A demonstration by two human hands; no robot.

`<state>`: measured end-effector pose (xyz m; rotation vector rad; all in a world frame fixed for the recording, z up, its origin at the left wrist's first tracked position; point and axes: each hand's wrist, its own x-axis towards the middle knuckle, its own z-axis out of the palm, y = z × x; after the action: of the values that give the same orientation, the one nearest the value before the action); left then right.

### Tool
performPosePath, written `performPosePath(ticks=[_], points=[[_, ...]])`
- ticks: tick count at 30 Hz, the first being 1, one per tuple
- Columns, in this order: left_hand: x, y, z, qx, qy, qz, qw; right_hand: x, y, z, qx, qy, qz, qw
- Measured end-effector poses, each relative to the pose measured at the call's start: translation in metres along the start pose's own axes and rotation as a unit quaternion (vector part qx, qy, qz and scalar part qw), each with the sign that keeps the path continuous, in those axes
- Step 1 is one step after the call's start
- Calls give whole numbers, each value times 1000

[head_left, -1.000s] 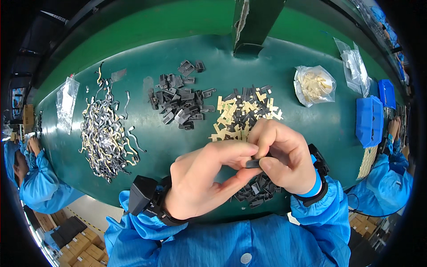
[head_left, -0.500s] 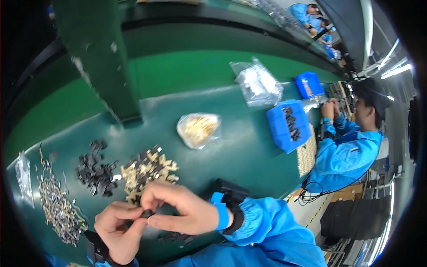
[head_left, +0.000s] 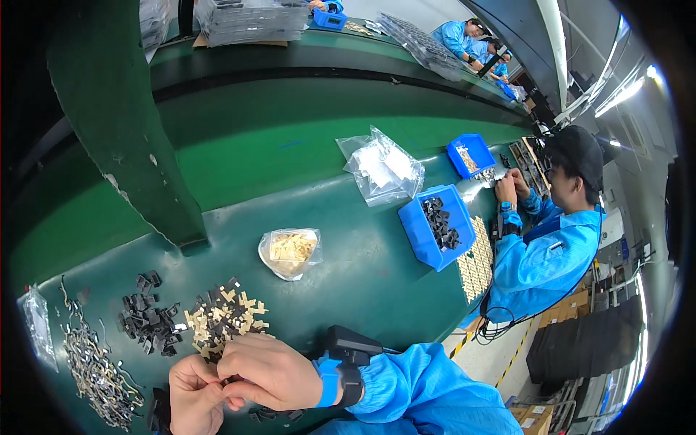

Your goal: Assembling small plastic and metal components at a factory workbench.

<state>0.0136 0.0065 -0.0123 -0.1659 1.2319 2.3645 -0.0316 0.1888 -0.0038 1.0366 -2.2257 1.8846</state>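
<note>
In front of me my left hand [head_left: 197, 395] and my right hand [head_left: 272, 371] meet, fingertips pinched together. A small black plastic part [head_left: 230, 380] sits between them, mostly hidden by the fingers. Just beyond lies a pile of beige-and-black pieces [head_left: 226, 312]. To its left is a heap of black plastic parts [head_left: 150, 319]. Thin metal strips [head_left: 101, 373] are heaped at the far left. A few more black parts [head_left: 275, 415] lie beneath my right wrist.
An open bag of beige pieces [head_left: 292, 250] rests mid-table. Beyond are a clear bag [head_left: 380, 170], a blue bin of black parts [head_left: 413, 226], a smaller blue bin [head_left: 458, 161] and a beige parts sheet [head_left: 476, 268]. A green post [head_left: 138, 145] stands at left; a co-worker [head_left: 551, 239] sits right.
The view has shifted, so the table's contents appear moved left and mostly lower. My hands stay together, and the black part is now more covered by the fingers.
</note>
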Motion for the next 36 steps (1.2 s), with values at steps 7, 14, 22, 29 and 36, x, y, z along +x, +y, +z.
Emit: performPosePath(ticks=[7, 14, 22, 29, 36], points=[[-9, -3, -1, -62, 63, 27, 996, -7, -2, 9, 114, -47, 88, 988], [3, 26, 3, 102, 133, 159, 973, 4, -1, -26, 41, -33, 109, 993], [18, 46, -23, 489, 303, 321, 752, 12, 17, -29, 14, 129, 133, 983], [16, 45, -25, 664, 280, 332, 609, 11, 22, -22, -203, -4, 141, 969], [19, 23, -8, 634, 177, 357, 662, 13, 27, -7, -322, -34, 95, 941]])
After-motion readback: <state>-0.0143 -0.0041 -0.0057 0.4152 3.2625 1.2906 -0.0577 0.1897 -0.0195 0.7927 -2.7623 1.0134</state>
